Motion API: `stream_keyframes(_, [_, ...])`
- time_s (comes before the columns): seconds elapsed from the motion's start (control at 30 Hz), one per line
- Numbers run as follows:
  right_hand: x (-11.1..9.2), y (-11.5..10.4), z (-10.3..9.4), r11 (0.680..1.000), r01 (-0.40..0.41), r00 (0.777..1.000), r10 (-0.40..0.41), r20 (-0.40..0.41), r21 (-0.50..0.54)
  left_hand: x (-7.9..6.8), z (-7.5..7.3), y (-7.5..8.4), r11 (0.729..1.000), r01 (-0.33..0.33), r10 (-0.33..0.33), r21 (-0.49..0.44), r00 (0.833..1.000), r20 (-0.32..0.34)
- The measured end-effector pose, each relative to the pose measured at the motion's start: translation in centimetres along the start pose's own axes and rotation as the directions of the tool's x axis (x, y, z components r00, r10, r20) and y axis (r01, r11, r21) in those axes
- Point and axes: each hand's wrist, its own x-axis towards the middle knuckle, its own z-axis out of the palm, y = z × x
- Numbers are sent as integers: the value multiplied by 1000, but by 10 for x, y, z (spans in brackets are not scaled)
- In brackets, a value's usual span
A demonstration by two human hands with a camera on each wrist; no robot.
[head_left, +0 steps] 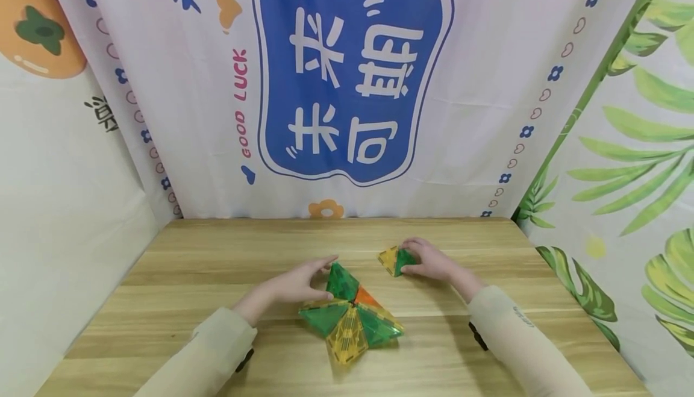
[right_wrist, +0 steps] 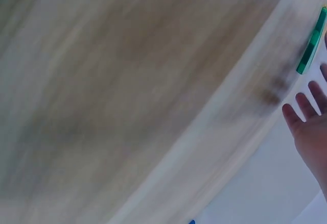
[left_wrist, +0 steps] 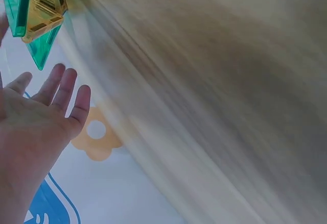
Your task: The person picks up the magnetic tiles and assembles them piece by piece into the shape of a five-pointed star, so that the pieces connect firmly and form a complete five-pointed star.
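Observation:
In the head view, a star-like build of magnetic tiles (head_left: 347,331) lies on the wooden table, its green, yellow and orange translucent triangles meeting at the middle. My left hand (head_left: 295,282) is at its left side, thumb and forefinger spread around a green point (head_left: 341,282), fingertips right at its edges. The left wrist view shows the other fingers straight and apart. Farther right, my right hand (head_left: 431,261) holds a small yellow-and-green tile pyramid (head_left: 389,260) between thumb and fingers. In the right wrist view only a green edge (right_wrist: 311,43) of it shows beside the spread fingers.
The wooden table (head_left: 217,246) ends at a white printed curtain (head_left: 477,84) at the back. A white cloth with an orange fruit print (head_left: 46,29) hangs at the left, and a leaf-patterned cloth (head_left: 640,162) at the right.

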Motion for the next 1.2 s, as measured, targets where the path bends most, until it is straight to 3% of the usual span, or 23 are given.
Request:
stream_keyframes(0.2, [9,-3,9,999,-47,999,47,9,24,12,1,5,1000,-6,6,-22,1000,1])
stream_keyframes(0.43, [14,-8,15,998,-44,999,44,6,-36,20,3,-1,999,-6,5,-35,1000,-14])
stream_keyframes(0.83, [14,-10,16,998,-45,999,45,-6,-45,18,5,-5,999,30,-31,-16,997,-65])
stream_keyframes(1.2, [13,-14,10,998,-60,998,60,-27,-1,8,3,1,995,95,-92,17,983,-161])
